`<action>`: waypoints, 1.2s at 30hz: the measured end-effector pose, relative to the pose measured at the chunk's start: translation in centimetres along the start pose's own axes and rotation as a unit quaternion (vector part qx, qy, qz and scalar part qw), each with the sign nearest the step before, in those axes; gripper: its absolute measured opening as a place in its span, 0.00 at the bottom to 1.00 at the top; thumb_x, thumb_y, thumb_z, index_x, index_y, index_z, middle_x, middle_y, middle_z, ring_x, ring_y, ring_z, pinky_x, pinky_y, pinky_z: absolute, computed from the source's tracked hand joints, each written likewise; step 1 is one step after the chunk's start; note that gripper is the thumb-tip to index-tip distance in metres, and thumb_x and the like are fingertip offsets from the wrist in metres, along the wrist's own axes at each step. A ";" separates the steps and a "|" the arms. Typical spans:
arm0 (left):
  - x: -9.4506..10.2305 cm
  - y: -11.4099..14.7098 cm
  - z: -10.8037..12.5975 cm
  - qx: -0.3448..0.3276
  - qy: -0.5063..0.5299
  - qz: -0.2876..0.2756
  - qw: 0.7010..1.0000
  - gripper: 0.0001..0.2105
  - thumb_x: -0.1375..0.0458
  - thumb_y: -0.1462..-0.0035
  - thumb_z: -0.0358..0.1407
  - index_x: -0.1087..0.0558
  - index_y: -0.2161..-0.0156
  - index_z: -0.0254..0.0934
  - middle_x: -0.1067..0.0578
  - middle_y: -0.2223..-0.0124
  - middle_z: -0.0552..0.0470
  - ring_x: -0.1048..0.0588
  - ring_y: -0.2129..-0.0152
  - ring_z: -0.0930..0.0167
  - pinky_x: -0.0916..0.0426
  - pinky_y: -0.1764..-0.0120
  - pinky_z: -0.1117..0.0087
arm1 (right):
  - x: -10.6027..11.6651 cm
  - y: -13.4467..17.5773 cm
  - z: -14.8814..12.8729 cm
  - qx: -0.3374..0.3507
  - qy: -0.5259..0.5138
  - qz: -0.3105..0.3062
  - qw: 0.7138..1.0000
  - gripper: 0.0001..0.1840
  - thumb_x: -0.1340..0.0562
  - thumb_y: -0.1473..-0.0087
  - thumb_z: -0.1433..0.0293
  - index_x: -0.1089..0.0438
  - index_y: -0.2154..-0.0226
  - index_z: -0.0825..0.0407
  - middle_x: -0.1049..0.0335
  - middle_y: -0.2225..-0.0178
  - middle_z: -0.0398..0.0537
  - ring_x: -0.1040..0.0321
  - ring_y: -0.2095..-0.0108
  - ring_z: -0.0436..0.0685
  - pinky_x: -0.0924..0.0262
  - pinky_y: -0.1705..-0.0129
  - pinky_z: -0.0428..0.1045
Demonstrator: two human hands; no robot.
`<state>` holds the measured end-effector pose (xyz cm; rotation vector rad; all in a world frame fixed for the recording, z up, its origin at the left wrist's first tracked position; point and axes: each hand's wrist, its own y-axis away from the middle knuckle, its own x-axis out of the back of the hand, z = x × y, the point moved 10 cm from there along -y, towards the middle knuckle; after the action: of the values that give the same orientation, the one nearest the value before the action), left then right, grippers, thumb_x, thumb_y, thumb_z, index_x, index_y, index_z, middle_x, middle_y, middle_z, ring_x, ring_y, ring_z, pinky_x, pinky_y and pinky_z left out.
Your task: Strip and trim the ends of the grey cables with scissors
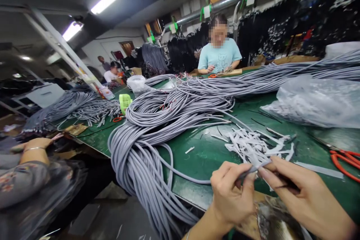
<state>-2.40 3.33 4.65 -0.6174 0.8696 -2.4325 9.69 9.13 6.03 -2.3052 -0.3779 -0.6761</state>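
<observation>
Gray cable (197, 181), raised, apparently bent.

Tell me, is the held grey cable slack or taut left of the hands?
Slack: from the left hand, the grey cable curves loosely back toward the bundled cables.

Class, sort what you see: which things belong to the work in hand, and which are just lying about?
In the work: grey cable, held by the left fingers and right fingers; cable bundle, likely; red-handled tool, perhaps, though not held.

Seemingly just lying about: white strips, plastic bag, green fan.
</observation>
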 end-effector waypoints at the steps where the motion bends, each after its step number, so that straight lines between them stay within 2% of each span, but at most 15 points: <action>1: -0.2 -0.2 -0.1 0.007 0.006 -0.014 1.000 0.08 0.43 0.51 0.27 0.25 0.63 0.32 0.25 0.71 0.46 0.27 0.77 0.72 0.32 0.74 0.74 | -0.4 0.0 -0.3 0.014 0.002 -0.021 1.000 0.07 0.44 0.47 0.67 0.34 0.74 0.50 0.35 0.78 0.42 0.37 0.79 0.48 0.40 0.79 0.41; 3: -0.9 -0.5 -0.4 0.021 0.014 -0.055 0.998 0.11 0.43 0.50 0.27 0.26 0.60 0.32 0.24 0.67 0.45 0.26 0.72 0.70 0.30 0.69 0.72 | -0.9 -0.1 -0.7 0.039 0.012 -0.040 0.998 0.07 0.46 0.46 0.71 0.36 0.73 0.51 0.36 0.77 0.42 0.38 0.80 0.47 0.42 0.79 0.41; 7: -2.5 -0.3 -1.5 0.080 0.056 -0.123 0.988 0.17 0.46 0.47 0.27 0.31 0.50 0.36 0.24 0.58 0.46 0.25 0.65 0.69 0.30 0.62 0.70 | -1.1 -0.1 -1.0 0.068 0.061 -0.025 0.996 0.08 0.48 0.47 0.75 0.37 0.73 0.52 0.37 0.76 0.44 0.39 0.77 0.49 0.43 0.75 0.44; 10: -2.6 0.3 -2.9 0.156 0.125 -0.097 0.975 0.17 0.47 0.44 0.29 0.32 0.49 0.38 0.24 0.56 0.46 0.25 0.63 0.69 0.30 0.61 0.72 | -2.0 0.2 -1.2 0.071 0.069 -0.046 0.994 0.09 0.49 0.48 0.76 0.36 0.74 0.53 0.37 0.76 0.46 0.39 0.75 0.51 0.44 0.73 0.45; 12: -2.5 0.6 -4.0 0.210 0.179 -0.069 0.959 0.16 0.45 0.45 0.31 0.31 0.50 0.38 0.24 0.57 0.46 0.24 0.67 0.71 0.30 0.64 0.75 | -2.6 0.3 -1.3 0.071 0.075 -0.061 0.993 0.08 0.48 0.49 0.77 0.35 0.73 0.53 0.36 0.75 0.46 0.38 0.75 0.51 0.45 0.73 0.45; 14: -2.9 0.6 -4.9 0.263 0.255 -0.066 0.928 0.16 0.43 0.46 0.32 0.30 0.51 0.38 0.23 0.60 0.45 0.28 0.80 0.78 0.33 0.76 0.80 | -2.8 0.3 -1.3 0.071 0.089 -0.063 0.992 0.08 0.48 0.50 0.77 0.34 0.74 0.54 0.35 0.74 0.47 0.38 0.75 0.51 0.46 0.73 0.45; 16: -4.0 0.5 -5.4 0.307 0.342 -0.100 0.883 0.17 0.41 0.48 0.33 0.29 0.52 0.37 0.23 0.62 0.45 0.38 0.89 0.85 0.44 0.86 0.82 | -2.9 0.3 -1.4 0.067 0.105 -0.060 0.990 0.08 0.47 0.50 0.76 0.34 0.75 0.54 0.34 0.73 0.46 0.37 0.75 0.50 0.46 0.73 0.45; 19: -5.0 0.1 -5.4 0.344 0.441 -0.151 0.815 0.16 0.39 0.51 0.32 0.27 0.55 0.36 0.25 0.61 0.43 0.44 0.89 0.87 0.52 0.87 0.82 | -3.1 0.4 -1.2 0.052 0.138 -0.065 0.987 0.09 0.47 0.50 0.76 0.33 0.77 0.53 0.34 0.75 0.45 0.37 0.77 0.49 0.49 0.74 0.45; 21: -4.8 -0.2 -5.7 0.363 0.489 -0.141 0.780 0.16 0.38 0.53 0.31 0.26 0.56 0.36 0.26 0.61 0.45 0.44 0.88 0.86 0.52 0.86 0.81 | -3.8 0.6 -1.0 0.041 0.163 -0.095 0.981 0.09 0.45 0.52 0.77 0.33 0.77 0.53 0.34 0.76 0.43 0.39 0.79 0.48 0.52 0.76 0.45; 23: -4.4 -0.3 -6.2 0.384 0.520 -0.112 0.755 0.16 0.39 0.54 0.32 0.26 0.56 0.36 0.29 0.66 0.51 0.44 0.87 0.85 0.51 0.85 0.82 | -4.1 0.7 -0.8 0.033 0.166 -0.118 0.979 0.09 0.45 0.54 0.78 0.31 0.77 0.52 0.34 0.77 0.42 0.40 0.80 0.48 0.54 0.77 0.45; 25: -4.3 0.0 -6.4 0.404 0.529 -0.098 0.740 0.14 0.40 0.52 0.35 0.26 0.58 0.35 0.35 0.73 0.55 0.46 0.86 0.84 0.51 0.84 0.82 | -3.2 0.3 -0.8 0.025 0.124 -0.092 0.988 0.09 0.45 0.53 0.77 0.31 0.76 0.53 0.35 0.79 0.42 0.41 0.80 0.47 0.52 0.76 0.44; 27: -4.7 0.3 -6.2 0.413 0.518 -0.115 0.740 0.13 0.41 0.49 0.41 0.26 0.61 0.34 0.40 0.77 0.58 0.48 0.87 0.84 0.53 0.84 0.82 | -1.3 -0.3 -0.9 0.012 0.051 -0.029 0.998 0.09 0.45 0.49 0.75 0.30 0.74 0.54 0.36 0.80 0.42 0.42 0.79 0.47 0.49 0.74 0.43; 30: -5.9 1.0 -5.3 0.396 0.467 -0.195 0.766 0.14 0.42 0.48 0.44 0.27 0.68 0.31 0.42 0.80 0.59 0.50 0.87 0.83 0.56 0.84 0.80 | 0.6 -0.9 -0.5 -0.017 -0.030 0.023 0.999 0.13 0.44 0.46 0.68 0.31 0.78 0.55 0.40 0.82 0.40 0.48 0.82 0.45 0.52 0.77 0.42; 34: -6.7 1.4 -4.4 0.356 0.407 -0.268 0.797 0.15 0.43 0.47 0.43 0.28 0.73 0.29 0.43 0.81 0.59 0.50 0.87 0.83 0.58 0.83 0.78 | 0.4 -1.1 1.1 -0.093 -0.082 0.002 0.992 0.21 0.44 0.46 0.64 0.37 0.86 0.56 0.51 0.87 0.37 0.56 0.83 0.44 0.58 0.81 0.43; 36: -6.6 1.4 -4.3 0.345 0.382 -0.277 0.812 0.16 0.43 0.47 0.43 0.28 0.72 0.29 0.43 0.82 0.59 0.50 0.87 0.83 0.59 0.82 0.77 | -0.2 -1.0 1.8 -0.130 -0.129 -0.025 0.983 0.22 0.45 0.46 0.62 0.38 0.86 0.56 0.49 0.86 0.37 0.55 0.83 0.44 0.58 0.81 0.43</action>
<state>0.79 8.11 -0.95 0.5056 -0.0650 -3.2915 9.69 11.06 5.37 -2.6514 -0.4923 -0.4717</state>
